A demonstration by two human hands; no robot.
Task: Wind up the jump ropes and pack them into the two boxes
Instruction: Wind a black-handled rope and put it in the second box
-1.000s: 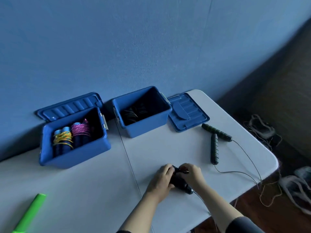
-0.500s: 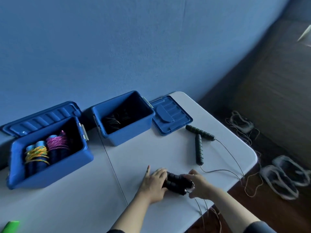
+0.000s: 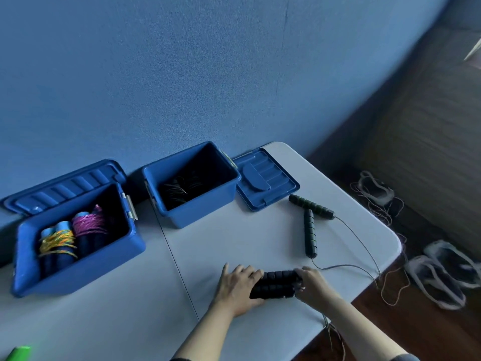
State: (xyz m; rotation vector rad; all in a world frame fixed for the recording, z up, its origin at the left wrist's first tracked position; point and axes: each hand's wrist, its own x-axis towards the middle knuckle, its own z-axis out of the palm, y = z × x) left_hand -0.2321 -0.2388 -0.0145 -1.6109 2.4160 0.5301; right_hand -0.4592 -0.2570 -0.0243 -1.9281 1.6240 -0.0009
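1. Two black ribbed foam handles [image 3: 276,284] lie side by side, parallel, on the white desk [image 3: 223,243], held between the two hands; their thin cord [image 3: 328,324] hangs off the desk edge below the right wrist.
2. The left hand [image 3: 238,289] lies with fingers curled over the left ends of the pair, its thumb stretched out flat on the desk.
3. The right hand [image 3: 311,284] wraps its fingers round the right ends of the same pair.
4. A second jump rope [image 3: 311,227] lies loose beyond the right hand: two dark handles with greenish bands meeting in a V, and a thin grey wire [image 3: 356,243] trailing from them over the desk's right edge.
5. Two open blue boxes stand beyond the left hand. The nearer-centre box [image 3: 197,214] holds dark coiled rope, hard to make out; its lid [image 3: 265,178] lies flat beside it.
6. The far-left box [image 3: 65,274] holds two wound bundles with blue handles, one wrapped in yellow-orange cord [image 3: 57,243], one in pink-purple cord [image 3: 88,224]. Its lid [image 3: 65,186] leans behind it.
7. A bright green object [image 3: 18,353] shows at the desk's corner, far left of the left hand.
8. On the floor right of the right hand lie slippers [image 3: 442,277] and tangled cord.
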